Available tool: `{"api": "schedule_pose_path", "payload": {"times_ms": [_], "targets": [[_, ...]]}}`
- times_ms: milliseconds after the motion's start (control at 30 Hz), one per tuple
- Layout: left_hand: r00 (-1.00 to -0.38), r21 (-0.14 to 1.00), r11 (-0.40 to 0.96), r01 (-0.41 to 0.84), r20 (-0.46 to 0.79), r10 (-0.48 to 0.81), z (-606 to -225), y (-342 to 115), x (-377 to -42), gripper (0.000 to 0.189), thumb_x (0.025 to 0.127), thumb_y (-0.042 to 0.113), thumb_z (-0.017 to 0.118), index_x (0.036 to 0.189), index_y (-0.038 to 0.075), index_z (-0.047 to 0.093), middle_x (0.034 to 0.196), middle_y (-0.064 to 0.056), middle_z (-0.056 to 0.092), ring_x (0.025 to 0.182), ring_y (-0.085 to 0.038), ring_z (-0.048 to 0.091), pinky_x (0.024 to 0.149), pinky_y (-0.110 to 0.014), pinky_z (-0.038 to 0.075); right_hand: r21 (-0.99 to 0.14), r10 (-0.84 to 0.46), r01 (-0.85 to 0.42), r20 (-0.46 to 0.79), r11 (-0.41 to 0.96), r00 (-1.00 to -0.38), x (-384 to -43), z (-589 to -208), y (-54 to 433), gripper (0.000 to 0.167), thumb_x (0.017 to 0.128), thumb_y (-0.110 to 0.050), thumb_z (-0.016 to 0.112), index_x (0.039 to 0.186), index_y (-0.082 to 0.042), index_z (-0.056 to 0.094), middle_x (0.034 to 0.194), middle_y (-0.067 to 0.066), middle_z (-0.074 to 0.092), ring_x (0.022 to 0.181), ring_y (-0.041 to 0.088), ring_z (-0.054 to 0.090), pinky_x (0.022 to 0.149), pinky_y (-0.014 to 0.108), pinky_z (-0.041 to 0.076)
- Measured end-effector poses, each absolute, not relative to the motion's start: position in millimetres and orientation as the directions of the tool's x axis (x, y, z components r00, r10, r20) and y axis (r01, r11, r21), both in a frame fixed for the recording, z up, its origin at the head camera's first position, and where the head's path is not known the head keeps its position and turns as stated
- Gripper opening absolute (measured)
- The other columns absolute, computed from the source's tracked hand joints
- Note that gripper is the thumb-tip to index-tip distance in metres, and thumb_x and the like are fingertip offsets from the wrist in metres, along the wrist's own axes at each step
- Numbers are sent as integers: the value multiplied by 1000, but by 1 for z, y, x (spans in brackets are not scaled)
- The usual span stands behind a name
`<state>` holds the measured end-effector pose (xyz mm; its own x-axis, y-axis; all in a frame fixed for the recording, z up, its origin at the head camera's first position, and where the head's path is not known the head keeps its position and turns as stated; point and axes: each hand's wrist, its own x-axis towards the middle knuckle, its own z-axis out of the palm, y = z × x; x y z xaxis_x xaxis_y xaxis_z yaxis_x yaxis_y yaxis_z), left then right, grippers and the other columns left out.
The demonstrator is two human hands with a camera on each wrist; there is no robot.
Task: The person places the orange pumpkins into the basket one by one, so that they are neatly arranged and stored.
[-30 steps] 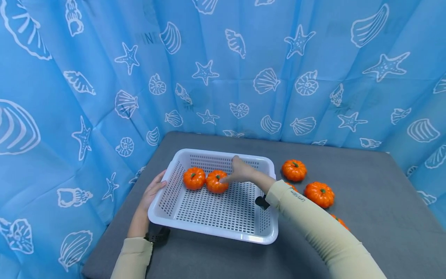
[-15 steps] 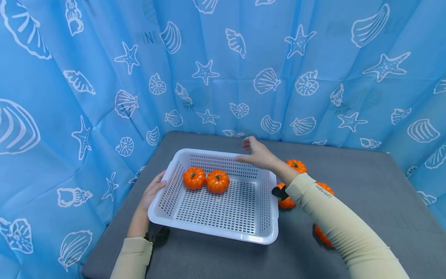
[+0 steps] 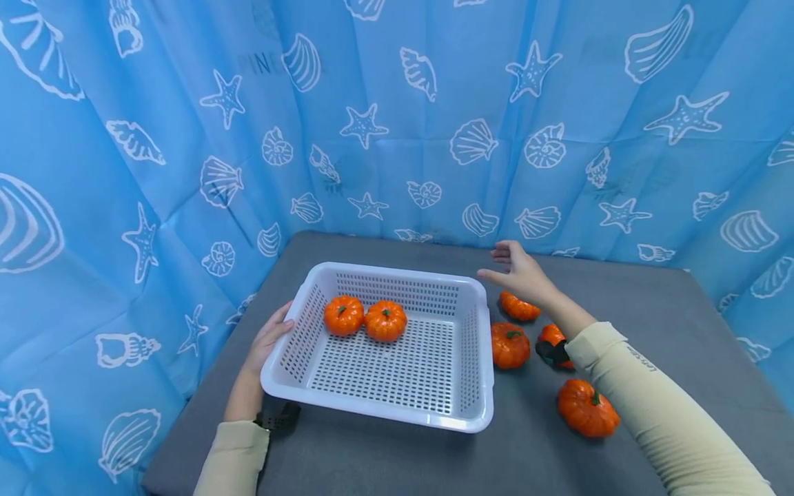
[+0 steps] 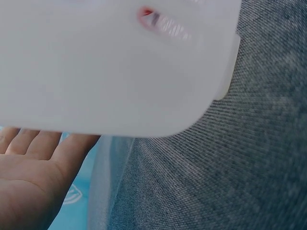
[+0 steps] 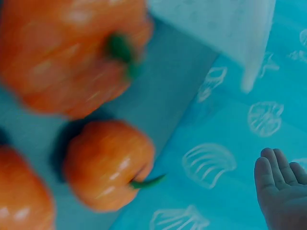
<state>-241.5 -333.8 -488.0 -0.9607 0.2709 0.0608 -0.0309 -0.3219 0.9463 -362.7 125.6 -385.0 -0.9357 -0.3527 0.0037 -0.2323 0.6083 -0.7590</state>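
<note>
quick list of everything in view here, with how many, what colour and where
basket: 1, white, on the table, beside the left hand
pumpkins in the basket: 2, orange with green stems, side by side towards its far left
pumpkins on the table: 4, orange, right of the basket, some partly hidden by the right arm
table: 1, grey, under everything
curtain: count unclear, blue with white shells and starfish, behind and at both sides
sleeves: 2, pale yellow, on the forearms
wrist devices: 2, black, one at each wrist
left hand: 1, at the basket's left side
right hand: 1, holding nothing, near the basket's far right corner
</note>
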Motion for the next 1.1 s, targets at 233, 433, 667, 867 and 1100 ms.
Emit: {"api": "schedule_pose_path", "payload": {"times_ms": [233, 433, 667, 867, 1100], "targets": [[-960, 936, -351, -29, 71, 270, -483, -334, -239, 51, 104, 10, 22, 152, 9, 5, 128, -5, 50, 108, -17, 60, 83, -28, 53, -763, -296, -171, -28, 623, -955, -357, -396, 158, 85, 90, -43, 61, 145, 5, 16, 145, 29, 31, 134, 42, 33, 109, 55, 29], [-959, 934, -353, -46, 57, 277, -482, -334, -238, 51, 104, 8, 20, 152, 10, 2, 133, -7, 46, 112, -20, 58, 85, -32, 53, -737, -250, -121, -67, 664, -966, -348, -407, 180, 89, 91, -46, 58, 145, 8, 14, 144, 33, 29, 132, 48, 32, 105, 59, 31], [-969, 955, -294, -46, 29, 244, -482, -332, -241, 51, 105, 12, 24, 153, 13, 7, 139, -13, 40, 116, -24, 57, 88, -37, 53, -737, -227, -72, -113, 672, -967, -331, -417, 212, 92, 92, -49, 54, 146, 10, 8, 144, 37, 25, 132, 51, 29, 103, 62, 31], [-987, 980, -187, -65, -35, 160, -486, -331, -242, 52, 104, 22, 33, 152, 22, 15, 142, -13, 36, 117, -24, 54, 89, -38, 52, -723, -207, -32, -156, 691, -966, -320, -418, 236, 94, 93, -50, 52, 146, 12, 4, 144, 40, 22, 131, 54, 26, 101, 65, 30], [-979, 976, -214, -39, 6, 205, -489, -333, -244, 52, 105, 19, 29, 153, 18, 11, 144, -18, 29, 121, -26, 51, 90, -36, 51, -674, -184, 18, -227, 738, -956, -306, -424, 258, 93, 95, -50, 48, 144, 16, 3, 141, 43, 21, 128, 56, 27, 99, 66, 30]]}}
